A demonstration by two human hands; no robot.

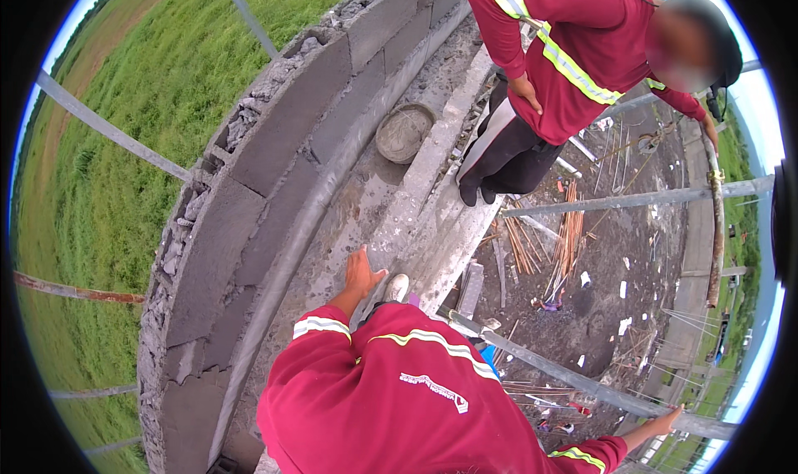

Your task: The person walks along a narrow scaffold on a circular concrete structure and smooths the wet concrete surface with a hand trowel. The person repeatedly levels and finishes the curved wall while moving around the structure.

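Observation:
My left hand (363, 273) hovers over the narrow concrete walkway (341, 224), fingers apart and holding nothing. Below it one of my light shoes (397, 288) shows on the planks. At the lower right my right hand (663, 424) grips a grey metal scaffold pipe (573, 374), its fingers partly hidden. Farther along the walkway sits a round, shallow mortar pan (405, 133), coated in grey. To the left curves a wall of grey concrete blocks (291, 108) with rough mortar along its top.
A co-worker (573, 66) in a red reflective shirt stands ahead on the planks, one hand at the waist, the other on a post (715, 216). Another pipe (632, 198) crosses the right side. Far below lie bundled rods (569, 233) and debris. Grass (108, 199) spreads outside.

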